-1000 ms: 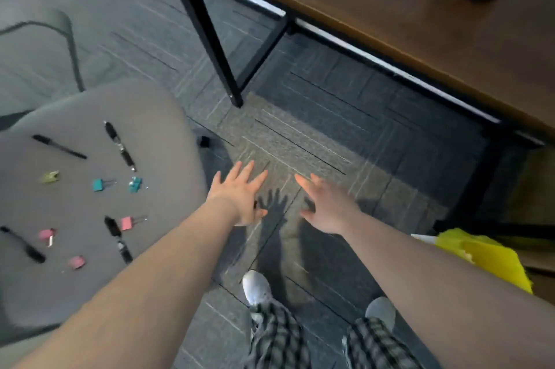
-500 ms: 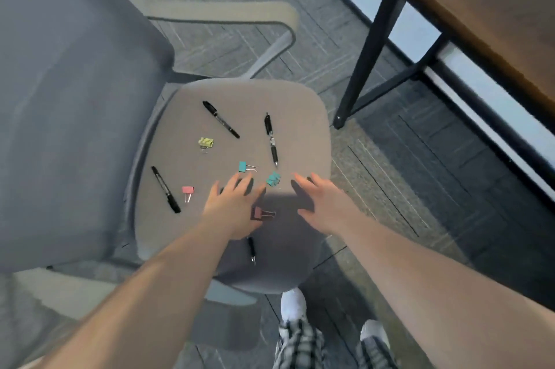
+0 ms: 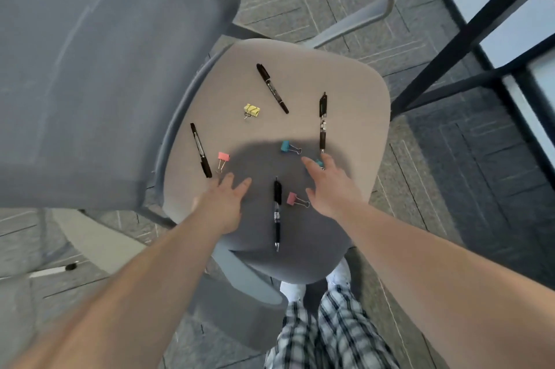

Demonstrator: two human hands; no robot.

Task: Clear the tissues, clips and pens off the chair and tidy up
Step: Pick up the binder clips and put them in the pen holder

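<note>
Both hands reach palm-down over the chair seat [image 3: 345, 92], empty with fingers spread: the left hand [image 3: 223, 203] near a pink clip [image 3: 222, 157], the right hand [image 3: 330, 185] partly covering a teal clip [image 3: 319, 163]. A black pen [image 3: 277, 212] lies between them; farther back lie more pens and a yellow clip [image 3: 251, 110].

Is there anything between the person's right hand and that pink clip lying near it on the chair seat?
Nothing visible. The right hand hovers open just right of the pink binder clip on the chair seat, with only bare seat between them. The black pen lies on the clip's far side.
</note>
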